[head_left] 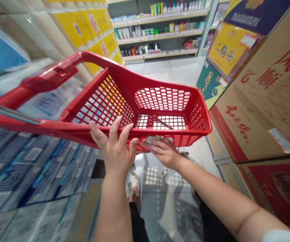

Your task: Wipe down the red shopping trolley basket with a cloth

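Left hand (pixel 115 151) and right hand (pixel 163 153) rest on a red basket (pixel 145 75).

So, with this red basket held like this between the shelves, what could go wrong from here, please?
The red basket looks tilted under the left hand and the right hand, so the pale flat item at its rim might slip. Its long handle reaches toward the stacked packaged goods and could knock them. The cartons on the right stand close, so a swing could bump them.

Black "二锅头" stands on a yellow panel (pixel 229 50), and large red "顺" on the cardboard carton (pixel 265 79) beside it.
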Demonstrator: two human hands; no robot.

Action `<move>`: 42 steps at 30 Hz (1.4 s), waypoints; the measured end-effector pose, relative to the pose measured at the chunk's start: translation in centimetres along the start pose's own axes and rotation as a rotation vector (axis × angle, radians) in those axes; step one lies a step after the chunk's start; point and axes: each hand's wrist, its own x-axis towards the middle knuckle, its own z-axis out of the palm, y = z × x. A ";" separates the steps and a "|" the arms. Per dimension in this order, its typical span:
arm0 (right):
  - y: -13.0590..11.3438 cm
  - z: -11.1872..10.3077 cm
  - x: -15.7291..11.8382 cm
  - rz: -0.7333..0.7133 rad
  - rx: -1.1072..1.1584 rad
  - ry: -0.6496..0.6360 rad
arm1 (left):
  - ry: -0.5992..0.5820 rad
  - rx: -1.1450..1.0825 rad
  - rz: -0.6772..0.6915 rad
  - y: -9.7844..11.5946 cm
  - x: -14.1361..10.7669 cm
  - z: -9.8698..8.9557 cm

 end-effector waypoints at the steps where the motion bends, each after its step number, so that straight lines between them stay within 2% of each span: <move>1: 0.0 0.1 0.0 -0.015 0.000 0.000 | -0.009 0.013 0.008 0.3 -0.1 0.3; 5: 0.1 0.2 0.0 -0.001 -0.014 0.053 | -0.067 -0.007 0.088 0.8 -0.4 1.0; 9: 0.3 0.3 -0.2 0.000 -0.011 0.027 | -0.056 -0.018 0.134 0.6 -0.5 1.3; 13: 0.4 0.7 -0.4 0.025 0.025 0.059 | -0.050 -0.004 0.144 0.6 -0.4 1.5; 19: 0.8 0.9 -0.8 0.023 0.064 -0.053 | -0.042 -0.061 0.188 0.4 -0.3 1.9; 22: 1.9 0.4 -0.8 0.050 0.045 -0.007 | -0.036 -0.104 0.194 -0.1 -0.2 2.0; 26: 2.9 0.3 -0.9 0.106 0.034 0.043 | -0.051 -0.004 0.176 -0.2 0.2 1.8; 29: 2.9 1.0 -1.2 0.153 0.047 -0.005 | -0.116 0.053 0.165 0.2 0.5 1.8; 33: 2.8 1.8 -1.4 0.117 0.067 -0.096 | -0.146 0.061 0.165 0.8 0.8 1.9; 35: 2.9 1.6 -1.2 0.114 0.062 -0.046 | -0.141 0.062 0.166 0.8 0.7 2.1; 38: 3.1 1.3 -0.8 0.153 0.025 0.102 | -0.140 0.065 0.177 0.7 0.6 2.3; 42: 2.8 1.5 -0.5 0.093 0.028 0.062 | -0.144 0.065 0.199 0.5 0.4 2.4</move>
